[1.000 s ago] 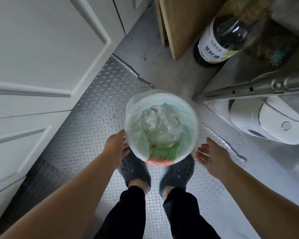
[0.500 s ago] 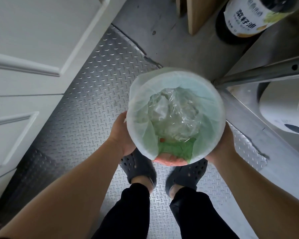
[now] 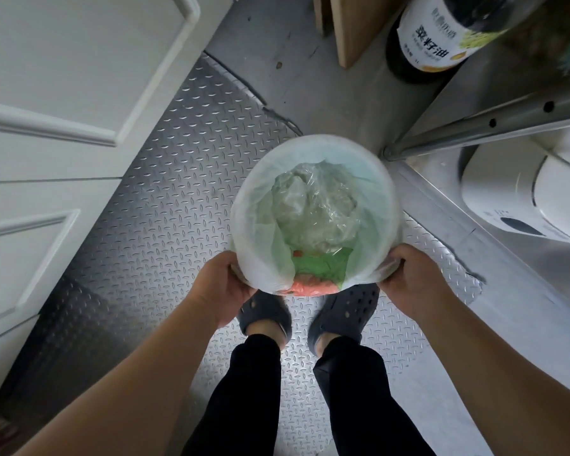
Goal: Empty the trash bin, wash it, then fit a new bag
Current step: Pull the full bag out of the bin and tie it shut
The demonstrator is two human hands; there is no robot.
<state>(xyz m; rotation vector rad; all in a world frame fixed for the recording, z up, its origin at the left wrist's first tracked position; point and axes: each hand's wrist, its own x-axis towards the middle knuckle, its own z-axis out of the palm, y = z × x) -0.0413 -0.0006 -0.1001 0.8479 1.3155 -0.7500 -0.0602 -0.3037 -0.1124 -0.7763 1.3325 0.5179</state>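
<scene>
A round trash bin (image 3: 310, 288), orange-pink outside, is lined with a thin white-green bag (image 3: 257, 225) folded over its rim. Crumpled clear plastic trash (image 3: 313, 209) and a green scrap (image 3: 323, 264) lie inside. My left hand (image 3: 221, 284) grips the bin's near-left side, my right hand (image 3: 415, 278) grips its near-right side over the bag's edge. The bin is held above my two dark clogs. Its lower body is hidden by the rim.
White cabinet doors (image 3: 63, 126) run along the left. The floor is embossed metal plate (image 3: 165, 199). A metal table leg (image 3: 474, 130) and a white appliance (image 3: 520, 199) stand right. A large oil bottle (image 3: 441, 34) and a wooden board (image 3: 352, 28) stand at the back.
Both hands reached the bin and closed on its sides. The bin has risen from the floor and shifted slightly back toward my feet.
</scene>
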